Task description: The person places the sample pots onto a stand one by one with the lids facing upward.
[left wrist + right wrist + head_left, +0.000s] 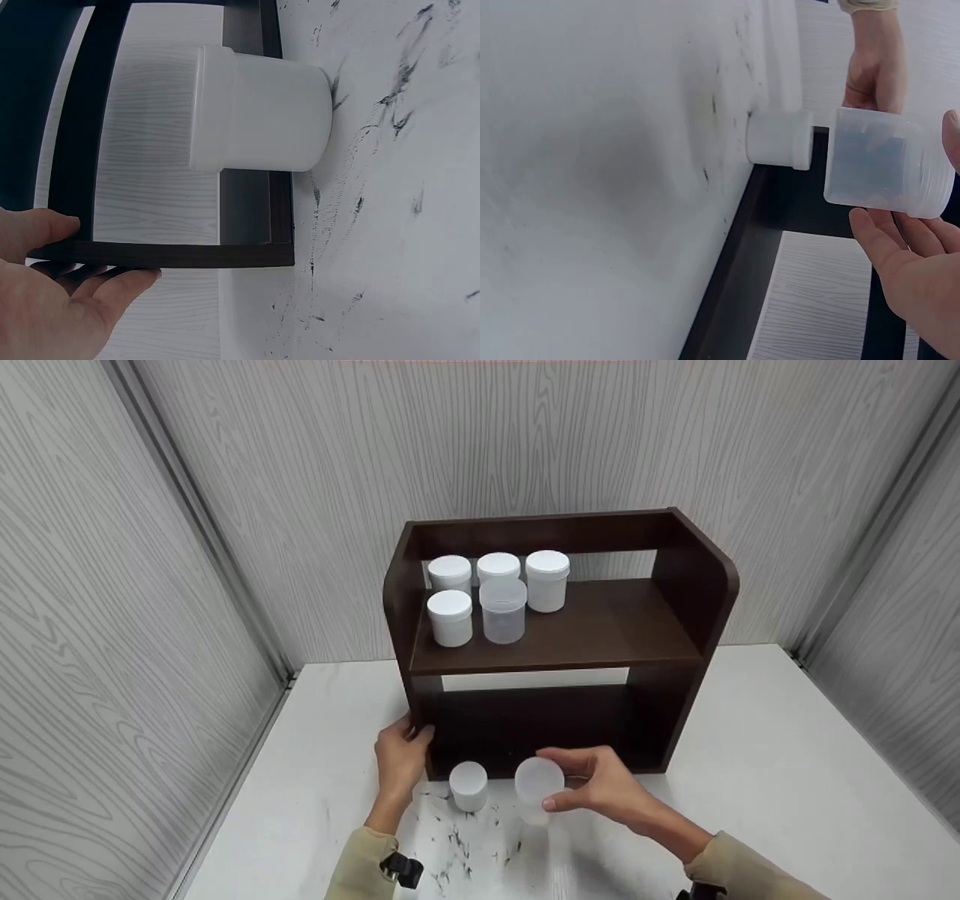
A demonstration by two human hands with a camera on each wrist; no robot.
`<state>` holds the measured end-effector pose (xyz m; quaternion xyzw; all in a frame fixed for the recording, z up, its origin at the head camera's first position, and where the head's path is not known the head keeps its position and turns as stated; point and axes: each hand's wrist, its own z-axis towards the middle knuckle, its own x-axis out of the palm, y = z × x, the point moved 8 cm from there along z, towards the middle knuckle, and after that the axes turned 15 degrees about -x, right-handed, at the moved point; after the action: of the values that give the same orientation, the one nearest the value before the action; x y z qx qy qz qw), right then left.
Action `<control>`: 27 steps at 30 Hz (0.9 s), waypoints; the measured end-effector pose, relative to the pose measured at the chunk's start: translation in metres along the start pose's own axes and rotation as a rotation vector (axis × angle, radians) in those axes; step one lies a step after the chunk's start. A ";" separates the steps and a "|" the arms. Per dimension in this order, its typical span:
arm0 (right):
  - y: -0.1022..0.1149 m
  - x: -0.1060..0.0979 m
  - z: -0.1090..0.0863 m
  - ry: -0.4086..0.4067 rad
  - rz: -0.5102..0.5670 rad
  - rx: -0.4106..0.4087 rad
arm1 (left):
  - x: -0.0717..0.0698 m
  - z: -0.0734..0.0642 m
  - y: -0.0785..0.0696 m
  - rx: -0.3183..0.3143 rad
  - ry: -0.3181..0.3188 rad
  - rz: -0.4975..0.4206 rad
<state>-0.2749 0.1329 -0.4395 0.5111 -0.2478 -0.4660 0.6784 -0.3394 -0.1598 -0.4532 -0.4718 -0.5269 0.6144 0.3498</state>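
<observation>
My right hand (600,787) holds a translucent plastic jar (538,786) between thumb and fingers, in front of the shelf unit's lower opening. In the right wrist view, that clear jar (870,161) shows see-through walls and a ribbed end by the thumb. With my left hand (401,757) I grip the left side panel of a dark brown two-tier shelf unit (570,664), thumb inside and fingers outside in the left wrist view. Between the hands, a white lidded jar (469,786) stands upright on the table just in front of the unit.
On the upper tier, at its left, stand several white lidded jars (451,619) and a translucent jar (503,611). Dark scuff marks streak the white table (330,780) near the hands. Grey wood-patterned panels (525,435) enclose the back and sides.
</observation>
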 end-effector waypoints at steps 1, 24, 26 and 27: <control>0.003 -0.001 0.000 0.000 0.001 -0.004 | 0.000 0.000 0.000 -0.002 0.003 -0.004; 0.076 -0.031 0.021 -0.100 0.015 -0.023 | -0.001 -0.001 -0.001 0.005 0.000 -0.005; 0.083 -0.033 0.024 -0.103 0.006 -0.030 | -0.001 -0.001 -0.001 0.003 -0.006 0.002; 0.087 -0.034 0.026 -0.102 -0.001 -0.035 | -0.001 -0.001 -0.001 0.005 -0.008 0.004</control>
<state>-0.2778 0.1548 -0.3453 0.4749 -0.2740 -0.4960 0.6734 -0.3384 -0.1607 -0.4517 -0.4696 -0.5258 0.6184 0.3474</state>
